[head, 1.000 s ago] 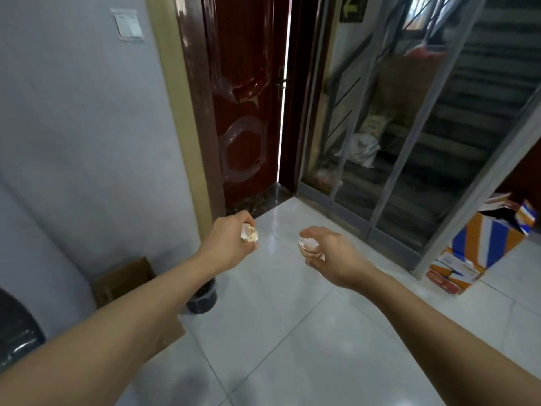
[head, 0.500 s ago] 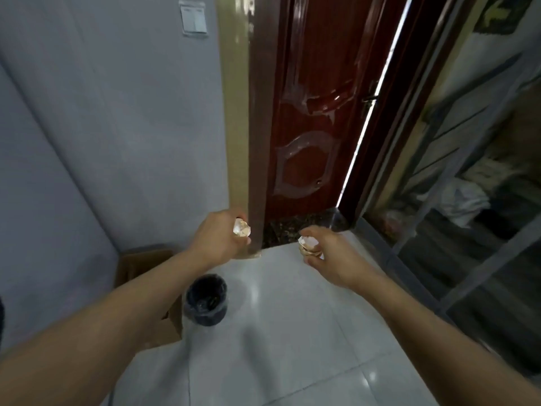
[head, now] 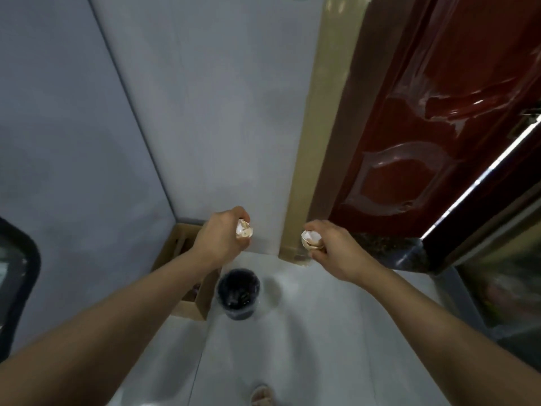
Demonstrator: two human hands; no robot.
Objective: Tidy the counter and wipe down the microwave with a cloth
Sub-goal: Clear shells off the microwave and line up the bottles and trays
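Note:
My left hand [head: 221, 240] grips a broken eggshell piece [head: 244, 229], pale beige with a white inside. A second eggshell piece [head: 312, 239] is held in the curled fingers of my right hand [head: 339, 253]. Both hands are stretched out in front of me at about the same height, a short gap apart. A small black bin [head: 238, 293] lined with a dark bag stands on the white tiled floor, below and between the hands, nearer the left one. No counter, microwave or cloth is in view.
An open cardboard box [head: 187, 276] sits in the wall corner just left of the bin. A dark red door [head: 424, 127] with a beige frame [head: 328, 127] stands to the right. A dark object [head: 14, 273] shows at the left edge. My sandalled foot [head: 263, 395] shows at the bottom.
The view has turned left and tilted down toward the corner. The bin and box have come closer, now under my hands. Both hands still hold their eggshell pieces.

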